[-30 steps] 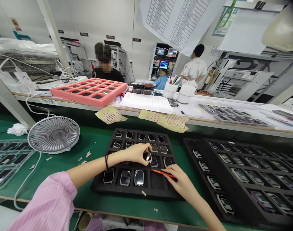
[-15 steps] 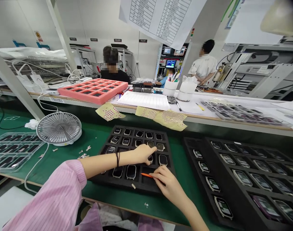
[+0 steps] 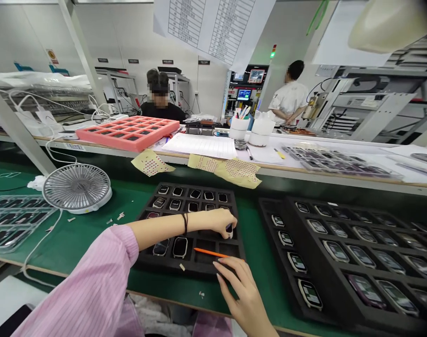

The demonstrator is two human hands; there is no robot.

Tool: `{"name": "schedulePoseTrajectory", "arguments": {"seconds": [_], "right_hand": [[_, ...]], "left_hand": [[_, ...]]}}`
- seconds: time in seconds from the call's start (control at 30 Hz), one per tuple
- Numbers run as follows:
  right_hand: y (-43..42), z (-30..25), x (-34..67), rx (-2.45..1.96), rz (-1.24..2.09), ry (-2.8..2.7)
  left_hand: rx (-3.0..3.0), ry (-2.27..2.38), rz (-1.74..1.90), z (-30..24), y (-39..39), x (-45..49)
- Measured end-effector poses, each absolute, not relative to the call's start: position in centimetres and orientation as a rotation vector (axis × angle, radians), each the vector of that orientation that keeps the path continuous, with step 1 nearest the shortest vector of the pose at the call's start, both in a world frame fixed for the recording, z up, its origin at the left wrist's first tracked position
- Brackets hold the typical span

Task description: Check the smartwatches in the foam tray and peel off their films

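Note:
My left hand (image 3: 223, 222) reaches across the black foam tray (image 3: 206, 269) and is closed on a watch case (image 3: 230, 229) at the tray's right side. Only part of that case shows under the fingers. My right hand (image 3: 243, 295) is at the tray's front right corner, fingers apart and holding nothing. An orange pointed stick (image 3: 210, 252) lies across the front compartments, just beyond those fingertips. Other square watch cases with dark screens sit in the tray, such as the watch case (image 3: 180, 247) in the front row. My left forearm hides several compartments.
More foam trays of watches (image 3: 336, 250) stand at the right. A grey fan (image 3: 76, 187) and a clear plastic tray (image 3: 17, 224) are at the left. On the shelf behind are a pink foam tray (image 3: 129, 142) and paper sheets (image 3: 202, 146). Two people are beyond it.
My right hand has let go of the orange stick and drawn back toward me. My left hand has moved right and forward in the tray and taken hold of a watch case.

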State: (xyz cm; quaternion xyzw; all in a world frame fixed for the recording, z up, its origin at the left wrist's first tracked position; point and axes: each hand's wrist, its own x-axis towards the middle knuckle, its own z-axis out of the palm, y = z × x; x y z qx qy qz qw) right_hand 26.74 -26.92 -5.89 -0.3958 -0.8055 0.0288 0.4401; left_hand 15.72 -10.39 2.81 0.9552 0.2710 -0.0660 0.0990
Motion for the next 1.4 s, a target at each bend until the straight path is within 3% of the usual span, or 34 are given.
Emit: {"name": "schedulePoseTrajectory", "arguments": {"seconds": [0.23, 0.53, 0.7, 0.9, 1.23, 1.4], "right_hand": [[-28.3, -6.2, 27.2, -0.948, 0.148, -1.842], [-28.2, -5.8, 26.5, -0.870, 0.117, -1.709], [-27.5, -5.6, 25.7, -0.834, 0.158, -1.701], [-26.5, -6.0, 24.0, -0.788, 0.194, -1.735], [-26.4, -6.5, 22.1, -0.724, 0.345, -1.738], [-26.2, -6.3, 21.0, -0.790, 0.403, -1.638]], "left_hand": [[2.941, 0.836, -0.397, 1.9, -10.2, 17.3], [2.673, 0.907, 0.250, 4.6, -11.7, 11.1], [2.680, 1.182, 0.053, 6.5, -15.4, 5.6], [2.692, 1.292, -0.381, 3.7, -18.6, 3.9], [2.881, 1.080, -0.113, 1.4, -19.2, 2.6], [2.688, 1.238, -0.111, 2.0, -19.2, 2.2]]}}
